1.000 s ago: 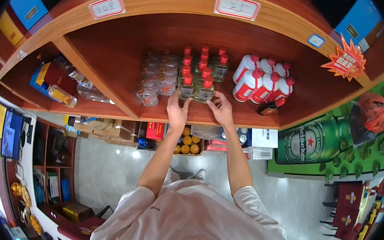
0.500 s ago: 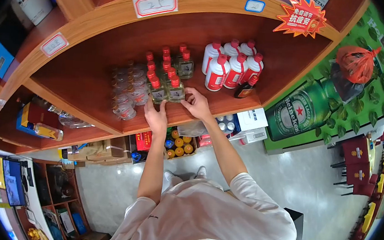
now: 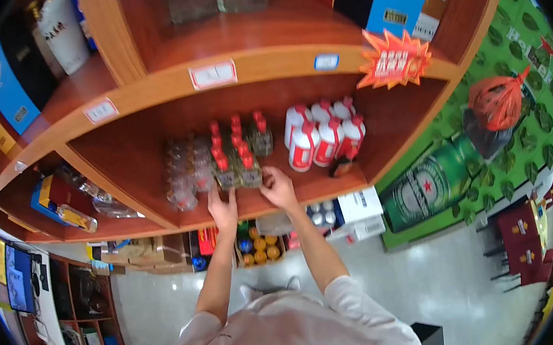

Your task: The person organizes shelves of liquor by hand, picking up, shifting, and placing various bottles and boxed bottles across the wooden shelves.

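On the wooden shelf stands a cluster of small clear liquor bottles with red caps (image 3: pixel 250 175), several deep. My left hand (image 3: pixel 222 214) is at the front left corner of this cluster, thumb and fingers spread, fingertips against the front left bottle (image 3: pixel 226 178). At the right side, my right hand (image 3: pixel 279 189) reaches in with its fingers apart, touching the front right bottle. Both hands frame the front row, whose bottles stand upright on the shelf. Left of them is a group of clear glass bottles (image 3: pixel 184 198), close to my left fingers.
White bottles with red caps (image 3: pixel 301 152) and a small dark bottle (image 3: pixel 342 165) stand to the right. The shelf's front edge (image 3: pixel 199 223) runs below my hands. Boxes and a crate of orange-topped items (image 3: pixel 260 245) are beneath. A Heineken display (image 3: pixel 426 185) stands right.
The view has tilted up, so the shelf and bottles sit lower and the upper shelf shows more. My hands stay at the same bottles, which have not visibly shifted.
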Motion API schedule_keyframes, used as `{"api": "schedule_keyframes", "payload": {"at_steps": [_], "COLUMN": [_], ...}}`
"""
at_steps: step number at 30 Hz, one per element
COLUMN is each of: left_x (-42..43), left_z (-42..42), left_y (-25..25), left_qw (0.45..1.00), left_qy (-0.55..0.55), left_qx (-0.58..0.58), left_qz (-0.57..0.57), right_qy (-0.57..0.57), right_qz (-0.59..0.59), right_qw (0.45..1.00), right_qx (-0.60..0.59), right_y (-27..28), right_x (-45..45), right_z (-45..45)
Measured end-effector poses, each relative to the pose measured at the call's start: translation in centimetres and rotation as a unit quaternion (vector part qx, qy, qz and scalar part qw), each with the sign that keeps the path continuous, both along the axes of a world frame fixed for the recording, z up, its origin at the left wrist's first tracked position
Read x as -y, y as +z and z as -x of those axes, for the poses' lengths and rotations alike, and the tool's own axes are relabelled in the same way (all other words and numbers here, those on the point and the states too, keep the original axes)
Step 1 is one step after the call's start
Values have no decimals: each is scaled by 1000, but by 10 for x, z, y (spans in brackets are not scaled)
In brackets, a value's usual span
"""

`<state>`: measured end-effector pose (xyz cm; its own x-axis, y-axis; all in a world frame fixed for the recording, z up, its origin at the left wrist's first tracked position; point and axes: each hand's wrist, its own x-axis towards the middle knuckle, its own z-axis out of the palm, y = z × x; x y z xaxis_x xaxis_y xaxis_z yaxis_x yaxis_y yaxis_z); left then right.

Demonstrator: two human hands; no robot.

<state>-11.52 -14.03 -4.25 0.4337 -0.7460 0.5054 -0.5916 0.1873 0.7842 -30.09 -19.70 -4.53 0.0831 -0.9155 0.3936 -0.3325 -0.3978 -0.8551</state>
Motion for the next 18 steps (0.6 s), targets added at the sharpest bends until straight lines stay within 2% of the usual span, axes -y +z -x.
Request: {"api": "schedule_keyframes", "payload": {"at_steps": [2, 4, 6, 9, 12, 13, 16, 17, 18], "left_x": [-16, -46, -70, -108, -129, -140, -175, -181, -193], "left_z": [1, 14, 16, 9, -17, -24, -51, -65, -74], "left_y": [-6, 6, -6, -12, -56, -53, -64, -103, -106], "left_qw": [1000, 995, 997, 992, 985, 976, 965, 962, 956], "left_qy": [12, -18, -35, -90, -108, -104, -101, -95, -96], "left_qx": [6, -101, -47, -67, -89, -141, -163, -191, -208], "left_qz": [-10, 7, 54, -61, -98, -130, -177, -172, -182], "right_qy": [5, 16, 10, 6, 9, -2, 29, 11, 13], "right_qz": [-26, -30, -24, -19, -23, -9, -17, -19, 3], "right_qw": [1000, 999, 1000, 1000, 999, 1000, 996, 998, 999], "right_qx": [-3, 10, 8, 17, 48, 21, 86, 67, 36], "right_y": [5, 1, 6, 3, -14, -17, -32, -31, -26], "right_x": [0, 1, -2, 1, 8, 10, 17, 17, 17], "right_z": [1, 2, 1, 3, -1, 0, -2, -2, 0]}}
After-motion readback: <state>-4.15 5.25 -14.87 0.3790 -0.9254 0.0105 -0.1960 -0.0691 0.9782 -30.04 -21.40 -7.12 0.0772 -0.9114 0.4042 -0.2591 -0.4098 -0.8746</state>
